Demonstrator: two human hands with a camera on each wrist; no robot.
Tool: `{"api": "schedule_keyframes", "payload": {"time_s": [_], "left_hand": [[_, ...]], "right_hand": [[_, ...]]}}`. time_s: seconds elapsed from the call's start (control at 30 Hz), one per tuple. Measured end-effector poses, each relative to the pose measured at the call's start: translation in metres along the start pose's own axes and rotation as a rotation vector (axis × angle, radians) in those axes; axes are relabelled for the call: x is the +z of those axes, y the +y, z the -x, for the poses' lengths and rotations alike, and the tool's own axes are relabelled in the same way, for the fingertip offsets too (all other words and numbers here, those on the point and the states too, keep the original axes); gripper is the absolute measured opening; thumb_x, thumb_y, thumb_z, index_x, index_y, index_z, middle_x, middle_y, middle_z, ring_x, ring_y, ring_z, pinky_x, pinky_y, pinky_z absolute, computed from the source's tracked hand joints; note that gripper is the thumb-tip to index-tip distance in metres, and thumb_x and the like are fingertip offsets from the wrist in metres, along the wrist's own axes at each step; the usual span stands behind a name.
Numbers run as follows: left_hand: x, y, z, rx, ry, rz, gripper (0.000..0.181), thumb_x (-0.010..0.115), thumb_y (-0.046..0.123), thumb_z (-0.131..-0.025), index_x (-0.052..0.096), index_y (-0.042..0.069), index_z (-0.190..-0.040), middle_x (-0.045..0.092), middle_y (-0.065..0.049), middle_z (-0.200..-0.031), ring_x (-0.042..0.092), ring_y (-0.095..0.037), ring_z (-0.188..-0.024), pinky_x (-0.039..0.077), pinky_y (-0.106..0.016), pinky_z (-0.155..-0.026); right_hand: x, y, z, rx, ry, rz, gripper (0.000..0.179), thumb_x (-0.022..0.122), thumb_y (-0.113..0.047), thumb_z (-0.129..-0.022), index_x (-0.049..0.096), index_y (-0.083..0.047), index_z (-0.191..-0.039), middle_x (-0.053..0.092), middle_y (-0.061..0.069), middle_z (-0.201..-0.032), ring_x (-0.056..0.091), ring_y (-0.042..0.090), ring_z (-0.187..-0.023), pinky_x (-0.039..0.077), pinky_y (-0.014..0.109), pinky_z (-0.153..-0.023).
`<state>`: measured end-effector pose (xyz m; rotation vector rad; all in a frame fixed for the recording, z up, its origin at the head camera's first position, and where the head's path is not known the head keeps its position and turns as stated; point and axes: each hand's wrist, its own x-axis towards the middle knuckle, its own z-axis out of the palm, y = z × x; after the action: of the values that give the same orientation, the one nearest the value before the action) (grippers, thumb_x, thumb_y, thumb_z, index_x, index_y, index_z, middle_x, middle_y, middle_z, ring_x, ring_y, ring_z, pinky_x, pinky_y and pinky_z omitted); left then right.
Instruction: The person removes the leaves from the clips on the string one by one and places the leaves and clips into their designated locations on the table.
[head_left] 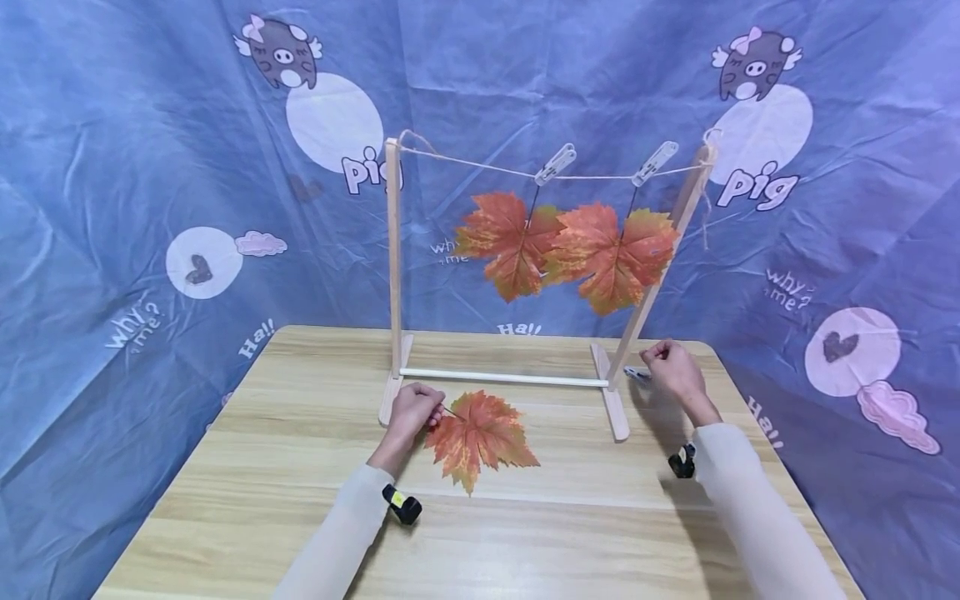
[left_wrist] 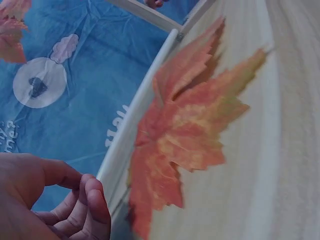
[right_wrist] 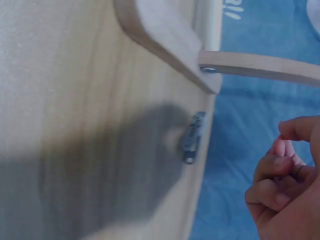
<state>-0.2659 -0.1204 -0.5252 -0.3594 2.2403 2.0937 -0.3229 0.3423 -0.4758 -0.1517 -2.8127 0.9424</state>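
An orange-red artificial maple leaf (head_left: 480,433) lies low over the table in front of the wooden frame. My left hand (head_left: 416,410) pinches its thin stem between thumb and forefinger. In the left wrist view, the leaf (left_wrist: 185,130) spreads beyond the fingertips. On the table beside the frame's right foot lies a grey clothespin (head_left: 637,374). Just above it hovers my right hand (head_left: 678,371), fingers loosely bent with nothing held. The right wrist view shows the clothespin (right_wrist: 193,137) apart from the fingers.
A wooden stand (head_left: 395,258) carries a string (head_left: 480,163) between two posts. Two clothespins, one of them a white-grey clothespin (head_left: 655,163), hold similar leaves, including a hanging leaf (head_left: 611,254). A white crossbar (head_left: 502,378) joins the feet. Blue printed cloth (head_left: 187,167) surrounds the table.
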Motion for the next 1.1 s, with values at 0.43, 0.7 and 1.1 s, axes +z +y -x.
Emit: {"api": "schedule_keyframes", "payload": {"time_s": [0.43,0.7,1.1], "left_hand": [[-0.003,0.041,0.004,0.092,0.028,-0.067,0.01,0.066,0.005,-0.097,0.066,-0.004,-0.101,0.068,-0.003,-0.074,0.063,-0.009,-0.061,0.059,-0.024,-0.061],[-0.001,0.067,0.007,0.139,0.009,0.005,0.007,0.063,0.002,-0.097,0.062,-0.003,-0.102,0.067,-0.001,-0.072,0.061,-0.007,-0.06,0.054,-0.017,-0.057],[-0.004,0.111,0.023,0.229,-0.009,0.007,0.006,0.065,0.004,-0.098,0.062,-0.001,-0.1,0.067,-0.003,-0.075,0.063,-0.009,-0.064,0.057,-0.019,-0.06]], "right_hand": [[-0.034,-0.036,0.003,-0.113,0.186,-0.046,0.031,0.055,-0.032,-0.101,0.057,-0.011,-0.078,0.055,-0.002,-0.068,0.054,0.024,-0.071,0.039,0.03,-0.064],[-0.047,-0.064,0.01,-0.173,0.263,-0.109,0.032,0.055,-0.023,-0.096,0.048,-0.013,-0.067,0.041,-0.009,-0.056,0.045,0.018,-0.06,0.034,0.03,-0.057],[-0.066,-0.101,0.026,-0.255,0.336,-0.193,0.031,0.057,-0.014,-0.094,0.047,-0.009,-0.065,0.036,-0.012,-0.055,0.039,0.012,-0.058,0.029,0.027,-0.054]]}}
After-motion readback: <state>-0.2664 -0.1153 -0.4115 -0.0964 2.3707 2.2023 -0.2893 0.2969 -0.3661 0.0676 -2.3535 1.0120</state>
